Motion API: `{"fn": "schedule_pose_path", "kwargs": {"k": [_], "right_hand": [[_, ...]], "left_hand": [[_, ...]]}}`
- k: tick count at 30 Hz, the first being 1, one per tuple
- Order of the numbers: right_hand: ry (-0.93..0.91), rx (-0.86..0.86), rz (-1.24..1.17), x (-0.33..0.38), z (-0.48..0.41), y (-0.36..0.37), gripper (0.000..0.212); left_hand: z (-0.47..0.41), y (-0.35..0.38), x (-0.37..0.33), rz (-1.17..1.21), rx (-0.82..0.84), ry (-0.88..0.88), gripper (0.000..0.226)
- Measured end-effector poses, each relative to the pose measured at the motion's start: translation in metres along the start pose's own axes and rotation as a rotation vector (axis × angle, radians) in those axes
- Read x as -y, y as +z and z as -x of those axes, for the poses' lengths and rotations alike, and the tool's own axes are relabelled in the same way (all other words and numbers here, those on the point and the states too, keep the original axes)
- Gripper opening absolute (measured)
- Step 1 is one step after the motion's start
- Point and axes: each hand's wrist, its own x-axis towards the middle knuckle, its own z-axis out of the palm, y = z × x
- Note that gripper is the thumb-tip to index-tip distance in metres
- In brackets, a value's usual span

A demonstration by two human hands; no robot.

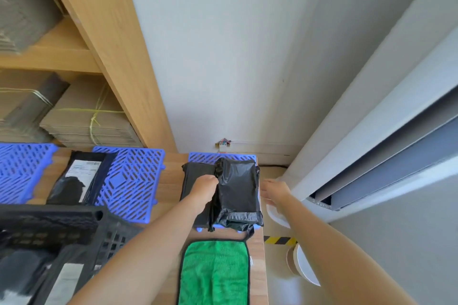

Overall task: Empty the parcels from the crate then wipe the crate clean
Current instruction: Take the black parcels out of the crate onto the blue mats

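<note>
My left hand (204, 187): gripping black parcel (238, 188) at its left edge.
My right hand (275, 190): fingers relaxed, just right of black parcel.

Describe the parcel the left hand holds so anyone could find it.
At the right end of the wooden table lies a blue mat. On it the left hand grips the puffy, glossy parcel, right of a flatter parcel.

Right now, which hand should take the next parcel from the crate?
Probably left: the left hand grips a black parcel, but its arm runs beside the crate; the open right hand is far off.
</note>
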Motion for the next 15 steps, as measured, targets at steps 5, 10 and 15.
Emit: {"fn": "schedule_pose_path", "kwargs": {"k": [5,10,15], "right_hand": [[-0.073,0.015,-0.095,0.013,0.063,-0.018,0.021],[-0.133,0.012,-0.098,0.011,0.102,-0.027,0.018],[-0.234,0.038,-0.096,0.005,0.143,-0.032,0.018]], "left_hand": [[0.045,0.005,-0.024,-0.076,0.034,0.101,0.035],[0.092,0.012,-0.033,-0.166,0.117,0.162,0.021],[0.153,0.007,-0.025,-0.244,0.160,0.184,0.015]]}}
